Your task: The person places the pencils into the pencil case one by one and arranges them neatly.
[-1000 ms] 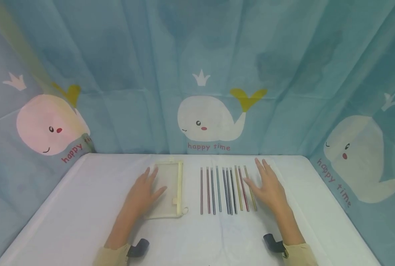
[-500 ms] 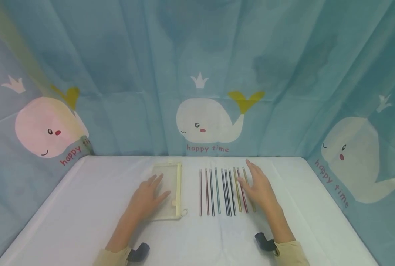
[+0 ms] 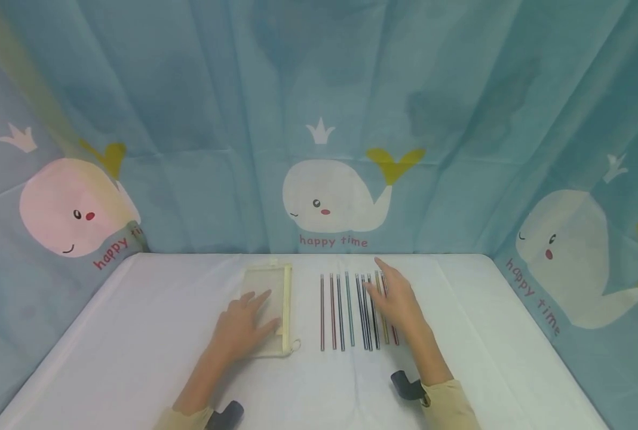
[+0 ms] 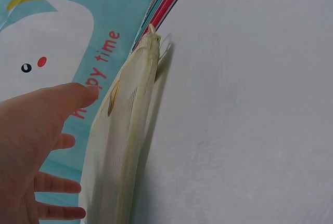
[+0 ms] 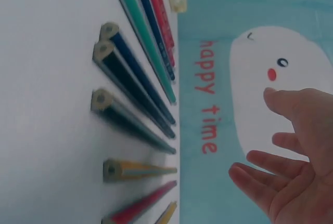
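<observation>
In the head view a pale yellow, see-through zip pouch [image 3: 287,298] lies flat on the white table. My left hand [image 3: 238,327] hovers over it, fingers spread, its thumb near the zip strip. To the right several pencils lie side by side in a row, among them a red pencil [image 3: 322,316] and a teal pencil [image 3: 349,316]. Above the right end of that row is my right hand [image 3: 399,304], fingers extended and holding nothing; it hides parts of the pencils there. The right wrist view shows a yellow pencil [image 5: 140,170] and dark ones end-on, apart from the fingers.
A white cloth covers the table [image 3: 147,334]. Blue curtains printed with whales [image 3: 335,194] stand behind it and along both sides. A dark wrist device [image 3: 407,385] sits at the right sleeve, and another one [image 3: 226,416] at the left.
My right hand has moved left, from beside the pencils to over their right end. My left hand has shifted right and slightly nearer, further over the pouch. Pouch and pencils lie as before.
</observation>
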### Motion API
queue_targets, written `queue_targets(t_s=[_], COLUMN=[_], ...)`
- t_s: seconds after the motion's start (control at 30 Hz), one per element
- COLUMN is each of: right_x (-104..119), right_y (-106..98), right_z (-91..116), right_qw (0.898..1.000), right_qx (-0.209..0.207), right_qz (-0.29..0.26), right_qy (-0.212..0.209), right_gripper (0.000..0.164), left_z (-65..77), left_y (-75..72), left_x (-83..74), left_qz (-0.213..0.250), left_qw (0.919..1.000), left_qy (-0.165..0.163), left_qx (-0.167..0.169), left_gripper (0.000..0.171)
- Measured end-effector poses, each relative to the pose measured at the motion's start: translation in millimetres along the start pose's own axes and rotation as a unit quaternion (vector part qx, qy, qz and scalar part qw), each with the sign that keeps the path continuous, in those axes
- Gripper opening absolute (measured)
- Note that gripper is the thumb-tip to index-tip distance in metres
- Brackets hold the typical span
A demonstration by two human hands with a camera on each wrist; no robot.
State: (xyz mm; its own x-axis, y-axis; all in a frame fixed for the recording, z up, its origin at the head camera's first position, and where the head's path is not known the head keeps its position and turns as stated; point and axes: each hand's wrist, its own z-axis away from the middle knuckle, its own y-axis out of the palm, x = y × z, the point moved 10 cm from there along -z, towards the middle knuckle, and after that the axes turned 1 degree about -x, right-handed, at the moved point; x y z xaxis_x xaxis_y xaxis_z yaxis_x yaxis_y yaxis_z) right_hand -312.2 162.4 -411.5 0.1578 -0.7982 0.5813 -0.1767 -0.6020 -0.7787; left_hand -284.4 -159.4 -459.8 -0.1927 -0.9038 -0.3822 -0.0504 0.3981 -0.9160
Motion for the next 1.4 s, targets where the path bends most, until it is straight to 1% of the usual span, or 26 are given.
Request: queue_targets(t_s=[0.1,0.27,0.47,0.67,0.8,1.0,1.17,1.27,1.4], right_x=[6,16,33,47,53,58,62,62,64], right_y=[5,12,19,27,34,42,51,57,64], right_z=[-2,-5,-7,-8,-10,-12,-14,-15,-16], right_qw=[1.0,1.0,0.999,0.998,0.997,0.997,0.995,0.994,0.993], right_qx=[0.001,-0.003,-0.012,-0.006,0.001,0.011,0.017,0.019,0.018], right_qz=[-0.013,-0.024,-0.029,-0.056,-0.064,-0.067,-0.088,-0.1,-0.109], right_qy=[-0.001,-0.003,-0.025,-0.041,-0.047,-0.043,-0.048,-0.045,-0.052], right_gripper=[0.067,0.066,0.065,0.064,0.063,0.062,0.057,0.056,0.054], left_z=[1.6,3.8,6.1,8.8,10.5,13.5,16.0,17.1,18.4], left_y=[1.4,3.6,4.1,5.7,7.7,13.8,18.6,20.5,20.1], left_x=[-1.6,-4.2,-10.3,-13.8,-15.2,-17.1,-18.7,-19.0,-20.6], left_qz=[-0.002,-0.005,-0.019,-0.032,-0.033,-0.021,-0.018,-0.02,-0.025], left_qw=[1.0,1.0,0.9996,0.9991,0.9989,0.9982,0.9972,0.9971,0.9977], left_qy=[-0.004,-0.008,-0.014,-0.023,-0.032,-0.051,-0.061,-0.062,-0.054], left_qx=[0.003,-0.003,-0.016,-0.017,-0.01,0.021,0.038,0.039,0.033], left_gripper=[0.072,0.074,0.073,0.071,0.072,0.08,0.086,0.087,0.086])
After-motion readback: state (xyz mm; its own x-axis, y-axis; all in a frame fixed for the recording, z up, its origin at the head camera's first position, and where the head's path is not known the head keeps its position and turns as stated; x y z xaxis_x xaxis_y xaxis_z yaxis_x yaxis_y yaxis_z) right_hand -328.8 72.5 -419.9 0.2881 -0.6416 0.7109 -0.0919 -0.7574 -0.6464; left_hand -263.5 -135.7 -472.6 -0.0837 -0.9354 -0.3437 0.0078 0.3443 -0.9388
